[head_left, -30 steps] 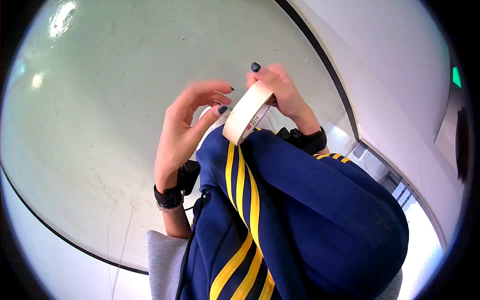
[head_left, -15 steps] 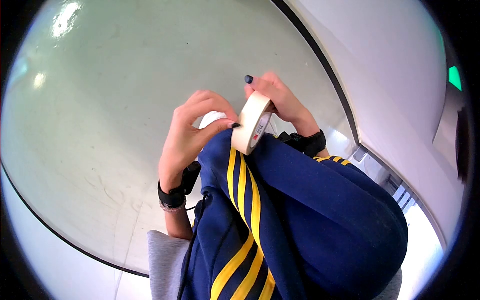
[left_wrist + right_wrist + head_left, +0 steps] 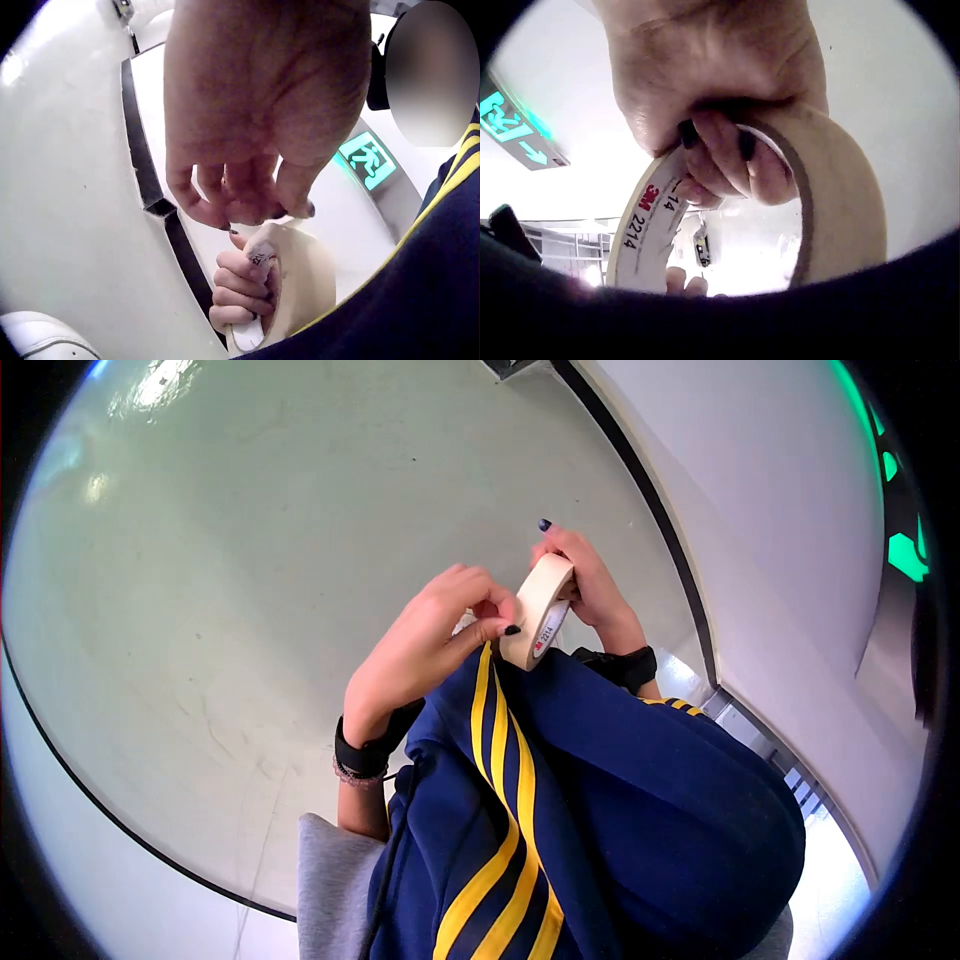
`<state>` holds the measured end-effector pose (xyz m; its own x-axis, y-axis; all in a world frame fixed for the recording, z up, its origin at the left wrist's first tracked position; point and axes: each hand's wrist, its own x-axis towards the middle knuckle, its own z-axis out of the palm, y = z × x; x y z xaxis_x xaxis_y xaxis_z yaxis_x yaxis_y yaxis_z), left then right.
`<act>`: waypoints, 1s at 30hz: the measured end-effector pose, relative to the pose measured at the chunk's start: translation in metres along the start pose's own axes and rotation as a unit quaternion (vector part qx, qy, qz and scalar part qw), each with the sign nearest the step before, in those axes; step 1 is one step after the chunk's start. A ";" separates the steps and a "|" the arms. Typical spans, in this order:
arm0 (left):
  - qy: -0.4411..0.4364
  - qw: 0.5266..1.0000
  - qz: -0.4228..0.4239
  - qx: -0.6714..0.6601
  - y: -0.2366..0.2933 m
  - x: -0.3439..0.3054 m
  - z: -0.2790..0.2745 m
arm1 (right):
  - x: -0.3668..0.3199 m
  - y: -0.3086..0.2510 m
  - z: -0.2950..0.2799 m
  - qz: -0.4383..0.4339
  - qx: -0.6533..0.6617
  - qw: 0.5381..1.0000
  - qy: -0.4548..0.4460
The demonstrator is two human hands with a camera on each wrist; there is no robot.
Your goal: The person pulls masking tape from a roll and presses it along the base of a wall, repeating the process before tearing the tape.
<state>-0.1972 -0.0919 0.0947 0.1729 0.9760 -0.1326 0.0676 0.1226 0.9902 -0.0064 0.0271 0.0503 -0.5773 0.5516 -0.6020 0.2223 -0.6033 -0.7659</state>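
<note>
My right hand [image 3: 592, 582] grips a roll of cream masking tape [image 3: 532, 615], its fingers curled through the core. In the right wrist view, the core [image 3: 649, 232] carries a red "3M" and "2214" print. The roll stands tilted just over the knees. From the left, my left hand [image 3: 432, 628] meets its outer face, thumb and bent fingers pinched together at the tape. Its dark-nailed thumb tip overlaps the tape's surface in the head view. The left wrist view has these curled fingertips close above the roll [image 3: 309, 274]; the tape's loose end is hidden there.
Navy trousers [image 3: 650, 790] with yellow stripes cover the bent legs below the hands. Pale floor [image 3: 250, 560] spreads ahead and left, bordered by a black strip [image 3: 640, 470] and a white wall [image 3: 760, 530]. A green exit sign [image 3: 367, 159] shows beyond the roll.
The left hand has come rightward from apart to the tape's outer face, its fingers closing into a pinch. Both hands and the roll now sit further right and slightly lower in the view.
</note>
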 end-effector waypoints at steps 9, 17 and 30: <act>0.146 0.984 0.050 -0.085 -0.007 0.000 0.003 | -0.009 -0.017 0.013 0.052 -0.009 0.998 -0.018; 0.145 0.988 0.049 -0.008 -0.020 0.000 -0.004 | -0.002 -0.014 0.020 0.082 0.049 0.994 -0.050; 0.165 0.986 0.031 -0.003 -0.015 0.002 -0.003 | 0.001 -0.008 0.018 0.113 0.105 0.986 -0.068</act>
<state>-0.2005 -0.0914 0.0792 -0.1520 0.9870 -0.0520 0.0603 0.0618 0.9963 -0.0226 0.0224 0.0595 -0.6347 0.3158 -0.7052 0.1973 -0.8162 -0.5430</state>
